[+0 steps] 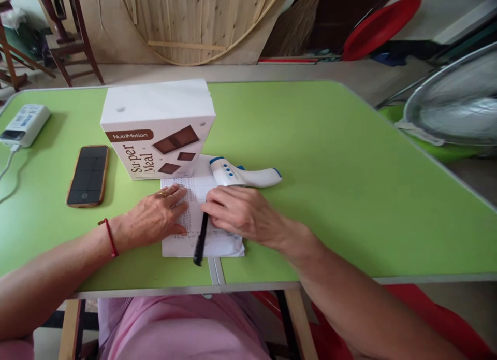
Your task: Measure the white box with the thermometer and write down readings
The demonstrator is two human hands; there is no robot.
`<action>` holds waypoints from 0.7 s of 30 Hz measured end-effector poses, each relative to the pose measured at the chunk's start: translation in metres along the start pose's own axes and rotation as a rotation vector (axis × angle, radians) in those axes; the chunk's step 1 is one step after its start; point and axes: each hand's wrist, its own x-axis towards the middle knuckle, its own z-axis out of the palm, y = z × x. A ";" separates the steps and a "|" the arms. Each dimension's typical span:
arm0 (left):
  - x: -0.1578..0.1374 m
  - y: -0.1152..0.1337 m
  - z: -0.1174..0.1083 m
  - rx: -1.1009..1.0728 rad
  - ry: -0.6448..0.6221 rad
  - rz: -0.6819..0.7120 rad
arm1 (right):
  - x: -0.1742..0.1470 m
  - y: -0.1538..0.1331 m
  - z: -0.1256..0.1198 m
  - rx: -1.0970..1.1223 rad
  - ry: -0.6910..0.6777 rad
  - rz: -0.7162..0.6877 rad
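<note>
My left hand [157,217] lies flat with its fingers on the left side of a sheet of paper [225,246] covered in handwriting. A black pen [201,241] is gripped in my right hand [236,212], which rests over the paper's right side. The pen's dark end sticks out below the fingers towards my body. Just beyond the right hand, a white and blue infrared thermometer [248,176] lies on its side, partly over the paper. A white box [157,127] printed with brown shapes stands upright at the paper's far edge.
A phone [88,176] in a brown case lies left of the box on the green table [330,194]. Farther left sits a white power bank [25,124] with a cable. Off the table's right edge is a large metal basin [454,101]; a wooden chair [73,46] stands behind.
</note>
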 end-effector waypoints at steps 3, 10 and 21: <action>0.000 0.002 0.005 0.024 0.021 -0.026 | -0.001 -0.003 -0.004 0.333 0.240 0.215; 0.002 0.013 -0.002 0.119 0.029 -0.009 | 0.009 -0.025 0.009 0.862 0.340 0.714; 0.006 0.038 -0.008 0.127 -0.323 -0.101 | 0.006 -0.023 0.031 0.639 0.474 0.658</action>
